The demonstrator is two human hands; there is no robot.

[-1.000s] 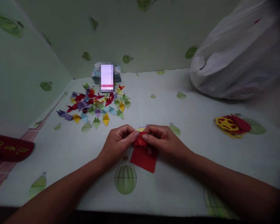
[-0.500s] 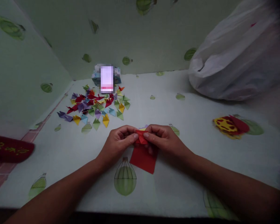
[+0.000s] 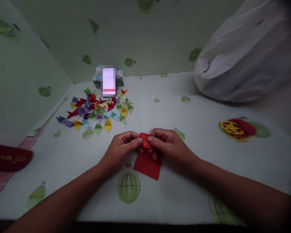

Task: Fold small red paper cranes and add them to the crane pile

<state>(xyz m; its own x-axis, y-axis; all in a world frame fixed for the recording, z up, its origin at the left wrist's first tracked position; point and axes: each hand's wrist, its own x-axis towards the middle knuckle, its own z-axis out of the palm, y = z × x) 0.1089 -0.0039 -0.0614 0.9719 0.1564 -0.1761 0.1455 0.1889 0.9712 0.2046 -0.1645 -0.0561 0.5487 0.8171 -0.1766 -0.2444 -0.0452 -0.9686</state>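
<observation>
Between my two hands is a small folded piece of red paper (image 3: 145,140), raised a little over the table. My left hand (image 3: 124,145) pinches its left edge with thumb and fingers. On the other edge, my right hand (image 3: 167,141) grips it, the thumb lying on the front face. Beneath the hands lies a flat red paper sheet (image 3: 149,165), its upper part covered by my fingers. A bit of yellow and purple paper shows just behind the hands, mostly hidden.
Many small folded paper shapes (image 3: 98,111) in several colours lie at the back left. Behind them a lit phone (image 3: 109,81) leans against a box. A large white plastic bag (image 3: 232,71) stands back right, yellow and red cut-outs (image 3: 234,127) before it. A red object (image 3: 11,157) lies far left.
The view has shifted slightly, so everything sits a little further left. The folded red paper now shows a flatter front between my thumbs; both hands keep their hold.
</observation>
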